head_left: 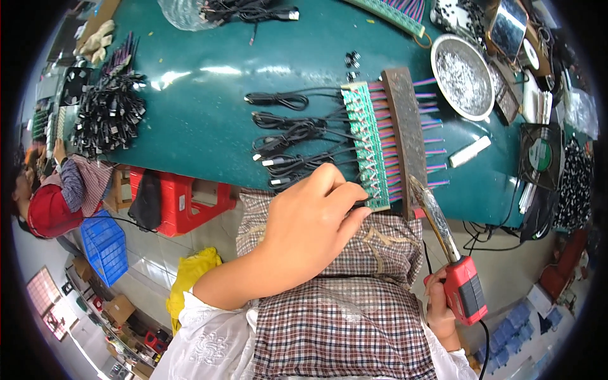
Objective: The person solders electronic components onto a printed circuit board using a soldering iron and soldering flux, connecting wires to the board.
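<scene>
- Fingers of the left hand are pinched together on a thin black wire at the near end of the green circuit-board strip, right at the bench edge.
- Right hand is wrapped tight around the red handle of a soldering iron; its long metal tip points up toward the near end of the strip, close to the pinched wire.
- On the green strip, a dark bar lies across a row of purple wires that stick out on its right side.
- Black cables with plugs fan out to the left of the strip over the teal bench.
- A round metal bowl of silvery bits sits beyond the strip to the right, with a white stick-shaped piece nearer.
- A heap of black cables lies at the far left of the bench.
- Plaid cloth covers the lap below the hands.
</scene>
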`<control>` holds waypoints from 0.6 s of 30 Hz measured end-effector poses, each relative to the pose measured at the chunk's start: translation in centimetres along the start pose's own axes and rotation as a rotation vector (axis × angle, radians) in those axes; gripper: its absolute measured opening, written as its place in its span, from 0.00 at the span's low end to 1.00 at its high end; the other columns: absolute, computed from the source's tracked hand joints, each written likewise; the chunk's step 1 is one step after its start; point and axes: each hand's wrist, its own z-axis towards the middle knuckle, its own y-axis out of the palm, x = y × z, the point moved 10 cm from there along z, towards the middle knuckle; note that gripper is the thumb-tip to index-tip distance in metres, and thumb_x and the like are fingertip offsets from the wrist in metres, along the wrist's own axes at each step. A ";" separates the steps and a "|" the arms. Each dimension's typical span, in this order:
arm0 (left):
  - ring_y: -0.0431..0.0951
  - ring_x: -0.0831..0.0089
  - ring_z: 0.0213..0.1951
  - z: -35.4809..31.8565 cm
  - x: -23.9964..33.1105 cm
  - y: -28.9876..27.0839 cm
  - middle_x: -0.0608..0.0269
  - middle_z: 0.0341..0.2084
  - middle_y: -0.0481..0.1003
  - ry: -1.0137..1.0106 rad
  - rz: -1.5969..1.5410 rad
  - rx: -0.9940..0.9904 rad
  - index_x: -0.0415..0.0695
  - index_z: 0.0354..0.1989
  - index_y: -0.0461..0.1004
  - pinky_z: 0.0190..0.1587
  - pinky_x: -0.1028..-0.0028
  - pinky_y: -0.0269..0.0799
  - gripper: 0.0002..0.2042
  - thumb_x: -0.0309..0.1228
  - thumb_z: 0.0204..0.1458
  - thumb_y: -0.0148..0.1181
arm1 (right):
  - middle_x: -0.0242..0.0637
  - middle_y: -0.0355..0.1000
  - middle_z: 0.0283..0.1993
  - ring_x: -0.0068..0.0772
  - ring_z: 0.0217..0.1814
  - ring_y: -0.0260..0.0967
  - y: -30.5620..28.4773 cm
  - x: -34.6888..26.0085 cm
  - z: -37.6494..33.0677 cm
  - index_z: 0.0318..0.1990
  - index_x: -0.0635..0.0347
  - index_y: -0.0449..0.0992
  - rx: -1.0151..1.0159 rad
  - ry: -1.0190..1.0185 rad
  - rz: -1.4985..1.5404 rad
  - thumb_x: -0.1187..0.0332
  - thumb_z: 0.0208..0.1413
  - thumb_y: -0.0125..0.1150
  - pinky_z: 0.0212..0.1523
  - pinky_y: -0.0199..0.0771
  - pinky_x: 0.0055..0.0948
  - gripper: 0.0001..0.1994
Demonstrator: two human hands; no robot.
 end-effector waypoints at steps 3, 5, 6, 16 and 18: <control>0.78 0.63 0.29 1.8 -2.1 -4.7 0.64 0.29 0.74 -0.025 0.103 0.252 0.49 0.33 0.79 0.31 0.67 0.74 0.06 0.29 0.47 0.69 | 0.43 0.71 0.28 0.49 0.28 0.70 -0.3 0.2 0.0 0.28 0.61 0.74 0.033 0.000 -0.078 0.77 0.43 0.62 0.32 0.70 0.40 0.04; 0.79 0.62 0.29 3.9 -4.5 -8.9 0.61 0.28 0.75 -0.057 0.179 0.464 0.46 0.33 0.79 0.32 0.65 0.74 0.03 0.28 0.52 0.65 | 0.41 0.70 0.27 0.43 0.28 0.69 -0.1 -0.3 0.5 0.31 0.62 0.74 -0.009 -0.031 -0.058 0.78 0.48 0.60 0.32 0.69 0.37 0.03; 0.79 0.62 0.29 5.5 -6.3 -10.4 0.61 0.28 0.76 -0.120 0.334 0.523 0.45 0.33 0.80 0.33 0.64 0.74 0.03 0.30 0.54 0.64 | 0.41 0.70 0.27 0.43 0.28 0.69 0.0 0.1 0.3 0.31 0.62 0.74 0.001 -0.041 -0.054 0.78 0.48 0.60 0.32 0.69 0.37 0.03; 0.78 0.57 0.35 14.8 -12.1 -11.5 0.58 0.36 0.70 0.015 0.531 0.599 0.54 0.40 0.82 0.37 0.59 0.76 0.13 0.22 0.46 0.64 | 0.34 0.64 0.32 0.23 0.28 0.60 1.4 2.9 -0.7 0.43 0.66 0.67 0.025 0.191 0.386 0.78 0.63 0.49 0.29 0.64 0.26 0.04; 0.79 0.58 0.35 15.1 -11.8 -11.5 0.59 0.36 0.70 0.021 0.542 0.583 0.51 0.39 0.80 0.36 0.61 0.76 0.12 0.22 0.46 0.63 | 0.34 0.64 0.32 0.23 0.28 0.60 1.4 2.8 -0.6 0.43 0.66 0.68 0.018 0.187 0.385 0.78 0.63 0.49 0.29 0.64 0.26 0.04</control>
